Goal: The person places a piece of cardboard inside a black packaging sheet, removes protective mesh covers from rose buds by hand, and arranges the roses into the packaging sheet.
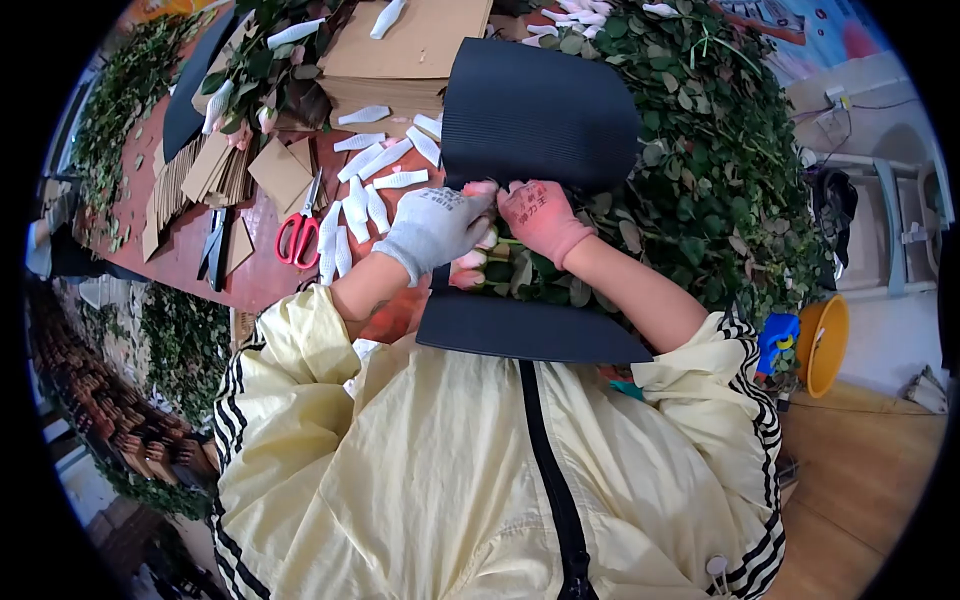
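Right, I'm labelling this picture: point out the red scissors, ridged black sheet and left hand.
Red scissors [304, 214], head view: near the pivot.
Ridged black sheet [541, 112], head view: central ridges.
Left hand [438, 222], head view: back of the glove.

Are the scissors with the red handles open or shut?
They look shut: the blades of the red scissors lie together in one narrow point.

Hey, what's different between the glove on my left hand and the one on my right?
The left glove is whitish grey, while the right glove is pink. The left glove is on the side with the loose white sleeves; the right glove is beside the heaped green leaves. Both have dark printing on the back and leave your forearms bare.
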Available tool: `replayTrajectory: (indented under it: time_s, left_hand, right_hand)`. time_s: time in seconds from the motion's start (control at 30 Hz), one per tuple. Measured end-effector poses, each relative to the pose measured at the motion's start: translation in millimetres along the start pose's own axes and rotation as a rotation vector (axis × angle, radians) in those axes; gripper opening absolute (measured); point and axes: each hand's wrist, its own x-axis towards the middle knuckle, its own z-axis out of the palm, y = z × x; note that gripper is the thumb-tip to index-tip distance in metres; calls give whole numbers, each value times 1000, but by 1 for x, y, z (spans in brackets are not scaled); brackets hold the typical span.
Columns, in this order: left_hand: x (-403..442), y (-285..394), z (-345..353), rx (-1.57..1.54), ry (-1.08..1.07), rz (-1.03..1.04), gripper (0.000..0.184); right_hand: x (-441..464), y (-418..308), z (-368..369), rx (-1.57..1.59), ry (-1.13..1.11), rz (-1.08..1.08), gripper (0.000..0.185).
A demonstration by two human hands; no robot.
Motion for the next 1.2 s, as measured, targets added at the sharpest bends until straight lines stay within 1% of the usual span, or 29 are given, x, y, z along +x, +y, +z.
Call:
replayTrajectory:
  time_s: [0.03,0.1,0.13,0.2,0.27,0.3,0.33,0.4,0.43,0.47,0.5,0.53,0.57,0.6,0.67,0.7,0.77,0.8,0.83,0.87,0.9,0.93,0.97,1.0,1.07,1.1,1.13,1.2]
  left_hand:
    - [4,1,-1,6,0,9,28]
    - [11,5,1,83,-93,-63,28]
    - [13,6,2,122,-141,-99,29]
    - [12,4,4,110,-132,-88,30]
    - [11,1,3,92,-79,-58,37]
    - [15,-1,1,129,-184,-89,42]
    - [15,-2,0,134,-186,-88,42]
    - [10,-5,-2,207,-196,-90,43]
    - [8,-6,-2,229,-160,-46,44]
    - [6,-11,0,229,-163,-50,44]
    - [4,-19,3,197,-136,-42,45]
    - [5,-24,6,166,-108,-29,47]
    - [6,-27,8,169,-109,-23,47]
    - [7,-30,10,206,-93,-8,47]
    - [8,-29,7,252,-81,10,48]
    - [8,-24,1,262,-115,14,48]
    - [10,-21,-7,266,-137,-2,48]
    - [8,-22,-9,212,-132,6,45]
    - [3,-23,-9,157,-128,11,41]
    - [-5,-30,-7,151,-121,-11,41]
    - [-13,-40,-7,17,59,47,39]
    - [-20,-48,-8,-112,240,109,37]
    - [-34,-38,-28,-281,335,9,35]
    - [-49,-35,-33,-261,511,-18,45]
    - [-52,-23,-35,-202,896,178,54]
    - [-60,-17,-34,-255,698,165,60]
    - [-62,-7,-48,-87,351,162,51]
    - [-58,-21,-26,-135,233,509,42]
  right_hand:
    - [1,2,-1,-2,-54,-27,11]
    - [-1,1,-9,-36,-175,-66,15]
    - [-3,-2,-10,-37,-175,-64,15]
    - [-7,-3,-10,-65,-169,-59,16]
    - [-8,5,-9,0,-128,-46,17]
    - [-9,10,-23,157,-135,-15,20]
    - [-8,16,-40,314,-138,12,23]
    - [-20,31,-74,453,78,176,39]
    - [-25,47,-69,315,575,159,41]
    - [-24,68,-70,366,770,279,48]
    - [-21,90,-73,490,825,436,54]
    - [-18,107,-82,115,770,571,62]
    - [-12,125,-79,55,647,681,68]
    - [-9,143,-58,132,573,726,69]
    - [-7,161,-40,740,404,771,60]
    - [-14,166,-39,743,407,773,60]
    - [-19,178,-41,1509,682,580,51]
    - [-28,167,-69,1914,694,441,46]
    - [-34,162,-93,2128,652,270,45]
    - [-58,173,-91,2363,494,54,44]
    - [-85,189,-70,2436,379,-247,48]
    - [-87,180,-92,2342,96,-245,51]
    - [-89,172,-115,2186,-182,-269,57]
    - [-90,164,-137,2000,-420,-324,66]
    - [-73,138,-158,1849,-523,-129,66]
    - [-61,122,-151,1839,-437,-159,58]
    - [-48,104,-141,1822,-351,-191,52]
    - [-22,68,-134,1635,-258,-157,46]
